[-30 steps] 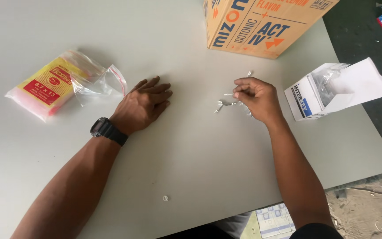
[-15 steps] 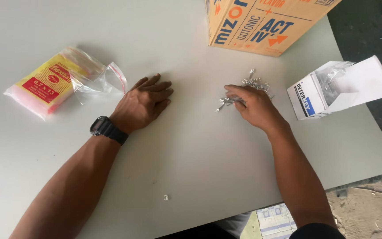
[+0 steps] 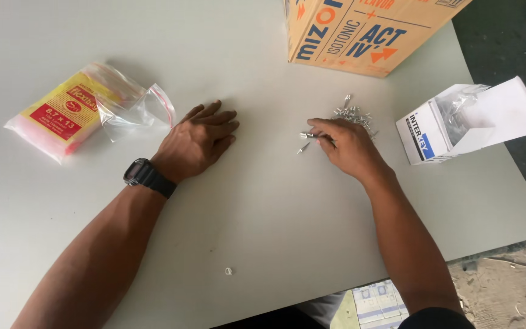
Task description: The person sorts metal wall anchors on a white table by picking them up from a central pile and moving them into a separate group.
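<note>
Head view showed the right hand [image 3: 349,145] pinching one small metal screw [image 3: 307,135] beside the loose pile [image 3: 354,114] — light, hard, slippery, best nipped mid-shank; the left hand [image 3: 197,140] lay flat, empty.

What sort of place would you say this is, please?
Probably a workshop or stockroom packing bench: a plain grey table holds a pile of small silvery metal fasteners, an open white carton, and a pack of clear zip bags.

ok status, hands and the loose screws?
Left hand flat on table, empty. Right hand pinching one screw beside screw pile. Open white box right of it; nothing blocking.
</note>
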